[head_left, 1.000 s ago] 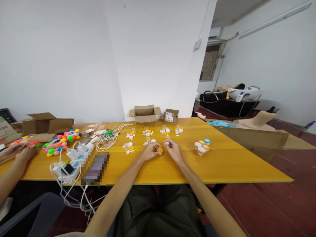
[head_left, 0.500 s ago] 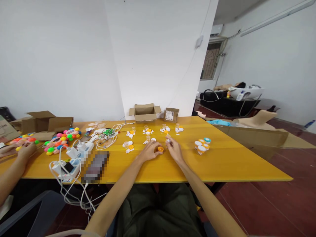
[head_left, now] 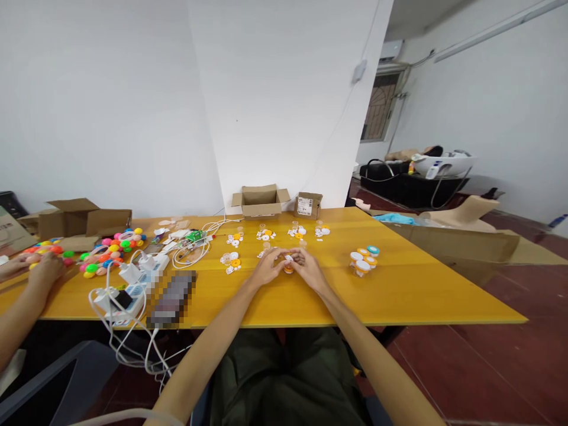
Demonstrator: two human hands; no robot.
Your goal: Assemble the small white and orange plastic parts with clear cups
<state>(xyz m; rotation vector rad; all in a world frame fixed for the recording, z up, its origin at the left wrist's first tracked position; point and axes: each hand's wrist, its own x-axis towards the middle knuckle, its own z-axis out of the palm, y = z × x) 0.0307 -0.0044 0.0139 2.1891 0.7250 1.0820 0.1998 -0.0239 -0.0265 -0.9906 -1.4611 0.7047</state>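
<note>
In the middle of the table, close in front of me, an orange round cap (head_left: 288, 269) sits between my hands. A small white disc with holes (head_left: 288, 258) lies over its top. My left hand (head_left: 267, 267) curls around the cap's left side, thumb against it. From the other side my right hand (head_left: 309, 270) pinches the white disc, its fingertips near the left ones. The fingers partly hide both parts. Behind them are small groups of parts: clear cups, orange rings and white discs, such as the orange ring (head_left: 235, 262) to the left.
Several lidded clear jars (head_left: 362, 267) stand together at the right. Left are a phone (head_left: 172, 299), a power strip (head_left: 138, 289) with white cables, and colourful beads (head_left: 110, 254). Cardboard boxes (head_left: 260, 209) stand by the wall. A co-worker's hand (head_left: 48, 269) is at far left.
My right hand has moved left and brought the white disc onto the orange cap. My left fingers have closed in toward it. The co-worker's hands have shifted slightly at the beads.
</note>
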